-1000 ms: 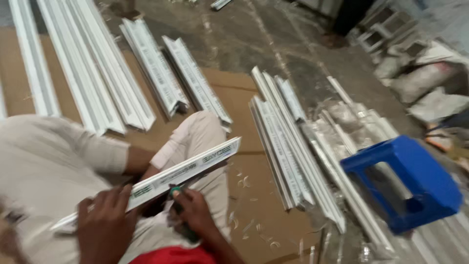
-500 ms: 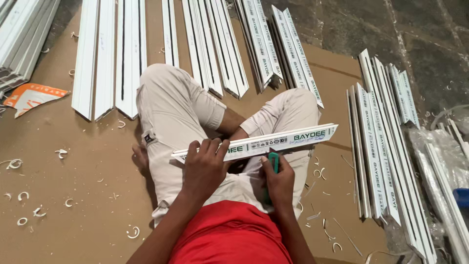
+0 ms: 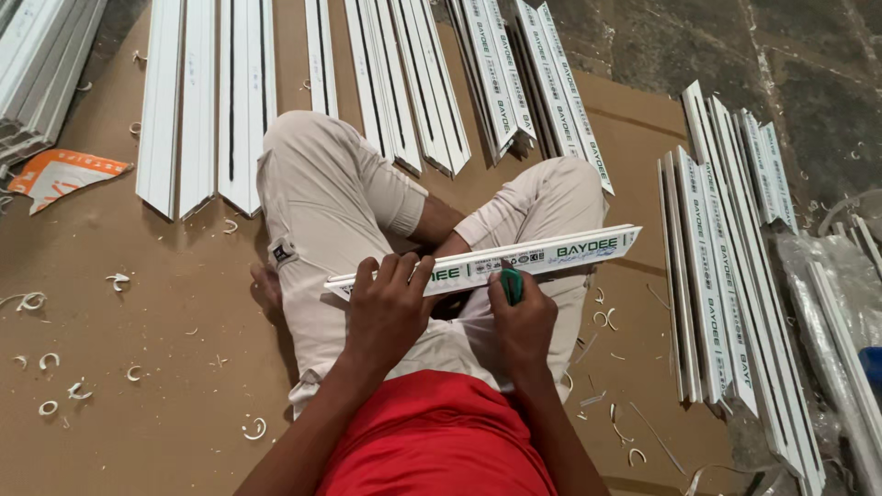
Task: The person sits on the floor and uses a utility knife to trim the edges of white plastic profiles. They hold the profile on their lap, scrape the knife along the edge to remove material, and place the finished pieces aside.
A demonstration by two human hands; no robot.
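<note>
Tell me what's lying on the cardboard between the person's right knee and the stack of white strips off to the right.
In the head view, between the right knee and the stack of white strips, only bare cardboard shows, with small curled white shavings lower down.

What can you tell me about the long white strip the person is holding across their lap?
The white plastic trim strip is long, narrow and channel-shaped, with a printed face turned upward. It lies nearly level across the seated person's crossed legs, its right end raised slightly. The left hand grips it from above near its left end; the right hand presses a small green-handled tool against its lower edge.
</note>
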